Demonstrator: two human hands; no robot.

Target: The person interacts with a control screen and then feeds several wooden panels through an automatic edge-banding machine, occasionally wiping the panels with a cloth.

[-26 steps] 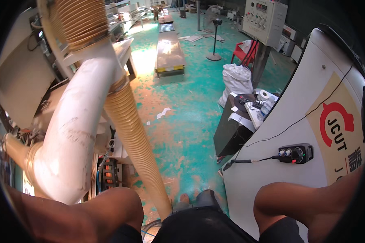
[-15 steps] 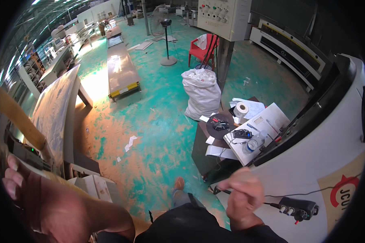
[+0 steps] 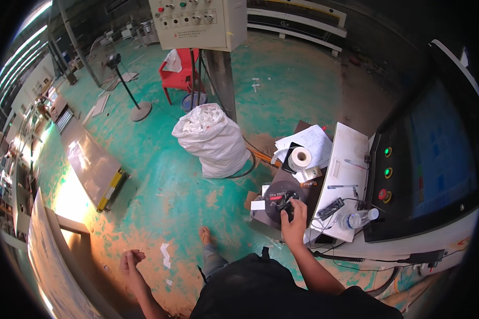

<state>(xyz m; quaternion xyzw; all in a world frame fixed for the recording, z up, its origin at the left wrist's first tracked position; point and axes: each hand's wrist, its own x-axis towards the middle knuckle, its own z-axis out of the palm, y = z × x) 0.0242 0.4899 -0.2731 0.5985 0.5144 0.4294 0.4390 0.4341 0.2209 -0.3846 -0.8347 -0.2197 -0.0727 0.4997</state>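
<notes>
My right hand (image 3: 295,223) is closed on a black mouse (image 3: 286,201) on a round dark mouse pad (image 3: 273,211). Beside the pad, a white board (image 3: 330,189) carries a dark device (image 3: 331,208), pens and a clear plastic bottle (image 3: 357,219). Paper sheets (image 3: 316,143) and a white roll (image 3: 299,159) lie behind the pad. To the right is a dark screen (image 3: 436,154) with two green buttons (image 3: 388,151) and a red one (image 3: 383,195). My left hand (image 3: 130,260) hangs low on the left in the air, fingers loosely bent, holding nothing I can see.
A white sack (image 3: 213,149) stands ahead, with a red chair (image 3: 175,80) and fan stand (image 3: 140,111) behind. A control box (image 3: 197,24) is mounted on a post. A conveyor (image 3: 90,165) and curved-looking panel (image 3: 48,250) are on the left. Paper scraps (image 3: 165,255) litter the floor.
The view has swung rightward from the white duct to the small table and screen. My right hand has moved forward onto the mouse; my left hand has moved away from the left-side machinery.
</notes>
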